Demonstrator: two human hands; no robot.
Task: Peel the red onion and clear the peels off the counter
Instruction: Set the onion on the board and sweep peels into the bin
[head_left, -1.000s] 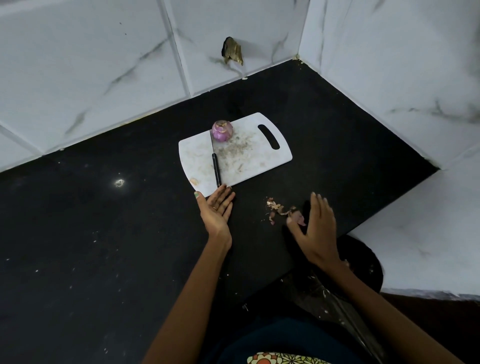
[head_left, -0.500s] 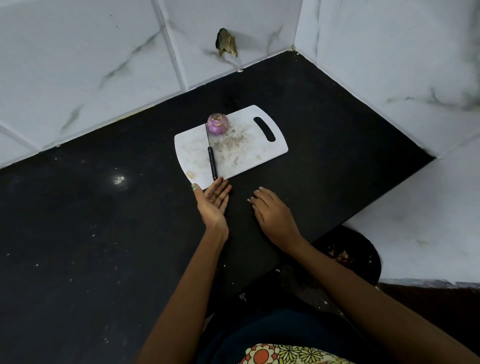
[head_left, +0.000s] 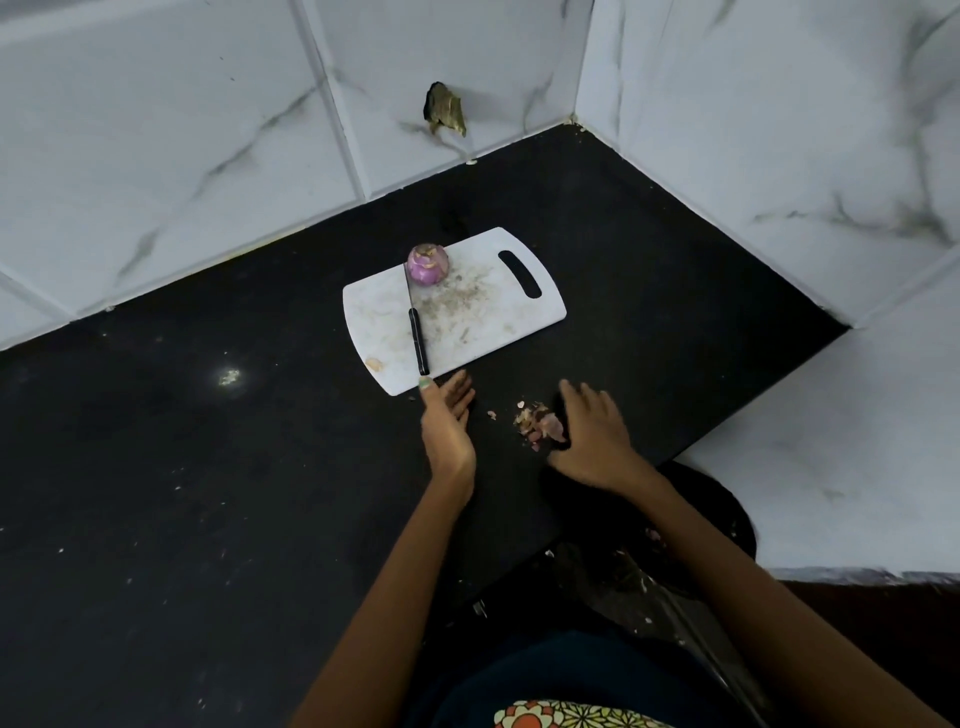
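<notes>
Cupping my right hand (head_left: 592, 436), fingers straight, I press against the peels (head_left: 537, 425) to sweep them off the counter (head_left: 208, 493). My left hand (head_left: 448, 422) rests flat, holding nothing. Farther off, the peeled onion (head_left: 427, 265) waits on the board (head_left: 478, 322) beside the knife (head_left: 417, 332).

Board (head_left: 488, 332): lying on the counter (head_left: 156, 519), near the corner.
Onion (head_left: 427, 265): sitting at the board's far edge.
Knife (head_left: 417, 332): lying on the board, tip beside the onion.
Peels (head_left: 537, 423): lying on the counter before the board, between the left hand (head_left: 448, 422) and the right hand (head_left: 592, 436).
</notes>
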